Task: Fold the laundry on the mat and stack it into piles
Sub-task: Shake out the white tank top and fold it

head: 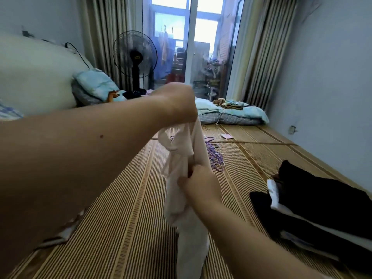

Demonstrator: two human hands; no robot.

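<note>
Woven bamboo mat (130, 228) covers the floor from my feet to the far glass door (193, 37), with striped curtains (267, 53) on either side of it.

From the head camera, my one view, I see the left hand (177, 103) raised in the middle of the frame with its back toward me. Its fingers are hidden, but the top of the pale pink garment (181, 198) bunches out from under it, so it is gripping the cloth there. The garment hangs straight down above the mat, and its lower end runs out of the bottom of the frame. The right hand (199, 186) is lower, its fingers curled onto the fabric about halfway down, pinching it.

To the right on the mat is a pile of folded clothes (322, 204), dark pieces with white ones between them, well apart from the hanging garment. Beyond my hands, purple hangers (216, 158) lie in a tangle on the mat. Farther back is a heap of blue and grey bedding (231, 113). A standing fan (134, 55) is by the left curtain, with a blue pillow (96, 85) just beside it. Another bit of pale cloth (66, 228) shows under my left forearm; I cannot tell what it is.
</note>
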